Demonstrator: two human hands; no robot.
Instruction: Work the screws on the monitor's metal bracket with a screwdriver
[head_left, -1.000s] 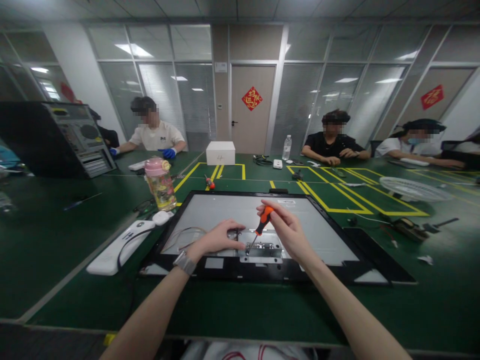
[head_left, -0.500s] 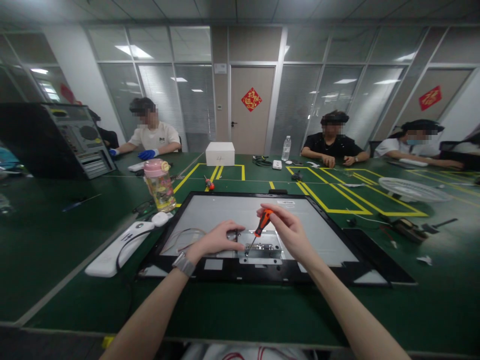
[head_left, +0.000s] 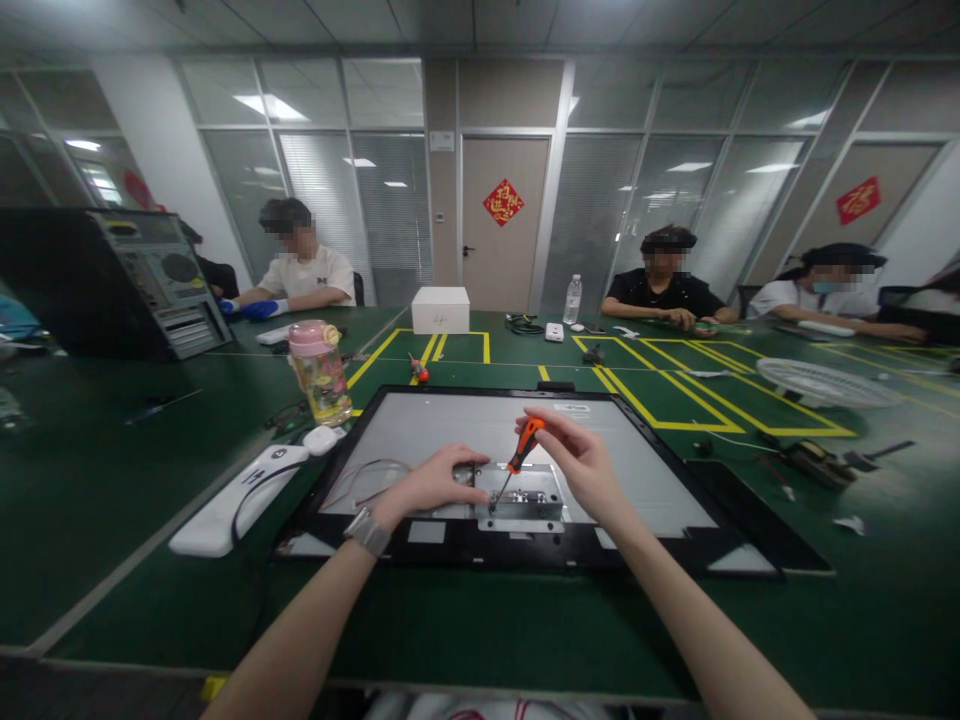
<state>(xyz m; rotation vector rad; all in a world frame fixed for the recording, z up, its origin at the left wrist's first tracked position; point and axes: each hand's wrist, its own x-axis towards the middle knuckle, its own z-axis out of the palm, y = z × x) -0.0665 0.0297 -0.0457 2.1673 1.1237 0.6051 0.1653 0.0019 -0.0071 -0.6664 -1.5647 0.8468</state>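
A flat display panel (head_left: pixel 645 480) with a black frame lies back side up on the table in front of me. Near its front edge sits a silver metal bracket (head_left: pixel 517 520). My right hand (head_left: pixel 581 460) grips an orange and black screwdriver (head_left: pixel 530 438), tilted, with its tip down at the bracket's left part. My left hand (head_left: pixel 439 480) rests at the bracket's left side, thumb and fingers apart, partly covering that edge. Thin cables (head_left: pixel 360 475) run across the panel left of this hand.
A white power strip (head_left: pixel 225 510) and a pink-lidded bottle (head_left: pixel 319 370) stand left of the panel. Behind it is a white box (head_left: pixel 440 311). A black slab (head_left: pixel 765 520) and a multimeter-like device (head_left: pixel 814 462) lie right. A computer case (head_left: pixel 82 280) stands far left; several people sit opposite.
My hands and the screwdriver stay almost in place. Across the table, the blue-gloved hands have shifted left, and the person in black has moved their hands slightly.
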